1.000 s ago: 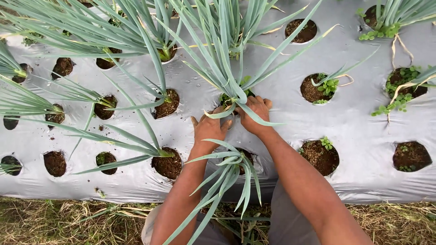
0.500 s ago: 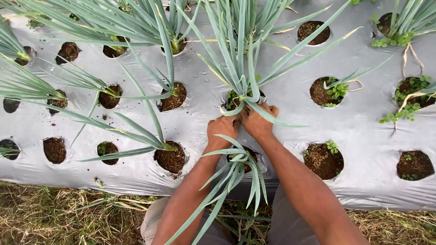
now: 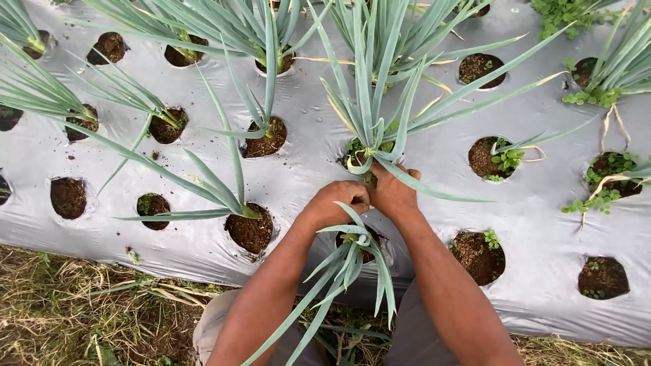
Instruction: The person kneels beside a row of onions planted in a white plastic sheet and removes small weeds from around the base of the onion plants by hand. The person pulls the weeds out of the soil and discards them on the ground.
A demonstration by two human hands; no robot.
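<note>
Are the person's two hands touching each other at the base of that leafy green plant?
Touching. The head view shows the left hand and right hand pressed side by side, no gap, at the plant base.

No packages, labels, signs or screens here.
You are looking at nothing printed, wrapped or lit: no box, bag, tag, sticker, board or display shows anywhere in your head view, so there is no shape or colour of that kind to report.
</note>
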